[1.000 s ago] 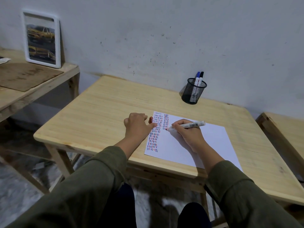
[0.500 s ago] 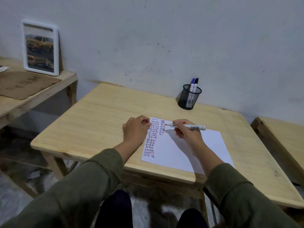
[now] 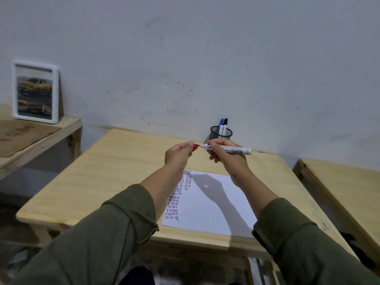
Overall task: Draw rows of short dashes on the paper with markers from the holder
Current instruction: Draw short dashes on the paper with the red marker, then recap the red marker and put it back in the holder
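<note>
While both hands hover above paper [image 3: 209, 204], right hand [image 3: 226, 159] grips white marker [image 3: 230, 149], left hand [image 3: 177, 155] pinches red cap [image 3: 195, 146] just off tip; holder [image 3: 220, 133] behind on bench [image 3: 115, 171].
</note>
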Demonstrator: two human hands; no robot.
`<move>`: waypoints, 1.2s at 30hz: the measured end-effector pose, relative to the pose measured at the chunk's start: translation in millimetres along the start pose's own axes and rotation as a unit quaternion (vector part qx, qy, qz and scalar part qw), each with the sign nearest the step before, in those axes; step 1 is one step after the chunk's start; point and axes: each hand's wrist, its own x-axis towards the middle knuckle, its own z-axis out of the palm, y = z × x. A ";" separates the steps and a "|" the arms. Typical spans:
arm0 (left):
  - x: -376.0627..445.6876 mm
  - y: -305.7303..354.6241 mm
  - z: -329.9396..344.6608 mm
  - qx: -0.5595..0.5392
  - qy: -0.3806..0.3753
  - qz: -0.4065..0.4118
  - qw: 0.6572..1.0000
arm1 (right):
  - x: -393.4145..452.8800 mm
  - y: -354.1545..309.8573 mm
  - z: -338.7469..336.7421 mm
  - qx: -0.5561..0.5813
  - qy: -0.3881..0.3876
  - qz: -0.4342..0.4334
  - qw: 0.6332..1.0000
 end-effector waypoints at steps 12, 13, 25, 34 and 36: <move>-8.2 17.0 17.8 -0.039 -0.066 -0.065 0.995 | 3.0 -11.1 -8.2 -0.046 -0.016 -0.033 0.998; -7.1 17.7 18.8 -0.046 -0.067 -0.071 0.994 | 3.8 -11.9 -8.3 -0.049 -0.018 -0.035 0.998; 1.7 15.4 31.7 -0.109 -0.092 -0.084 0.986 | 7.2 -6.9 -13.9 0.104 -0.021 0.029 0.994; 39.1 48.7 50.2 -0.047 -0.102 -0.026 0.993 | 28.1 -15.0 -48.7 0.284 -0.167 0.105 0.938; 48.3 52.9 59.3 -0.023 -0.119 -0.008 0.993 | 36.1 -14.9 -54.7 0.262 -0.168 0.102 0.945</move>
